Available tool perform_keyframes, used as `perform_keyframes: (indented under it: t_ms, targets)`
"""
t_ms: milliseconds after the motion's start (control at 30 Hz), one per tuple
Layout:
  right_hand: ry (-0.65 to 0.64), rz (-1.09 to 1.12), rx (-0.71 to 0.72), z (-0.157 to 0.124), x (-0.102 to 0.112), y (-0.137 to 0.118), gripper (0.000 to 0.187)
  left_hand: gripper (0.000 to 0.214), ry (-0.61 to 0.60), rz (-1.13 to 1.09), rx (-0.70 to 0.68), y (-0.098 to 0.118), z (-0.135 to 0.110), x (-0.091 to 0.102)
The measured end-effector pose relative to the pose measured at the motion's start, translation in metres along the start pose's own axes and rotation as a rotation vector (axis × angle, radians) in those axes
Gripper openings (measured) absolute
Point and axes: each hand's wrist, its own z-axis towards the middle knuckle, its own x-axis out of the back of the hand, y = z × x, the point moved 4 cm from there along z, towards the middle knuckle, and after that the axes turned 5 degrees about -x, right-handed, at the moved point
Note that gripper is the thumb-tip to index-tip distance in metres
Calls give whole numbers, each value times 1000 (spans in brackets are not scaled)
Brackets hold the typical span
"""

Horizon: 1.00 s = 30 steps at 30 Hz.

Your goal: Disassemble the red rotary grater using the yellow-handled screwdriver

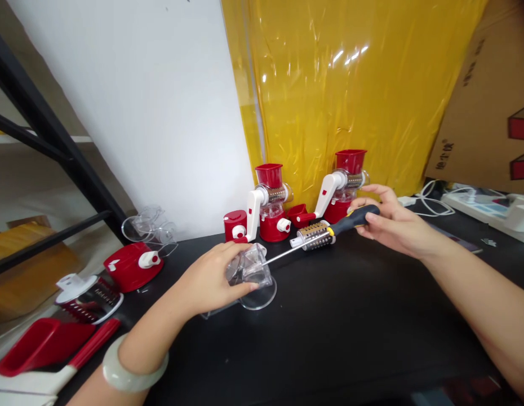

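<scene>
Head view: right hand [391, 221] grips a screwdriver [343, 224], long axis slanting down-left toward a clear part [254, 269]. Left hand [213, 277] clasps that part.

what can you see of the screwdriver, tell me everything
The screwdriver has a dark, rubbery-looking handle with yellow accents and a long, thin, metal-looking shaft. It slants above the black table, its handle held by the right hand. The shaft points toward the clear plastic part in the left hand; whether its tip touches cannot be made out.
</scene>
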Motion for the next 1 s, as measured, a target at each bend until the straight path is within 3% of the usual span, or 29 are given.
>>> perform_keyframes:
  t_ms: [133, 200, 367, 500, 667, 833, 933, 1000]
  targets:
    - [84, -276, 80, 4, 4, 10, 38, 70, 1, -2, 1, 0, -1, 0]
    - [123, -389, 62, 5, 5, 15, 41, 70, 0, 0, 1, -1, -1, 0]
    - [68, -139, -27, 1, 1, 9, 40, 70, 3, -6, 4, -4, -2, -1]
    - [20, 6, -137, -2, 2, 3, 63, 70, 15, -14, 6, -4, -2, -1]
    - [87, -149, -63, 5, 8, 12, 43, 73, 28, -17, 15, -5, -4, -1]
    - [166, -428, -38, 10, 8, 28, 49, 82, 38, -26, 24, -5, -4, -1]
    - [158, -350, -40, 8, 2, 29, 52, 87, 24, -15, 53, -6, -4, -1]
    - [160, -198, -68, 6, -2, 26, 42, 89, 11, -10, 63, -7, -5, -2]
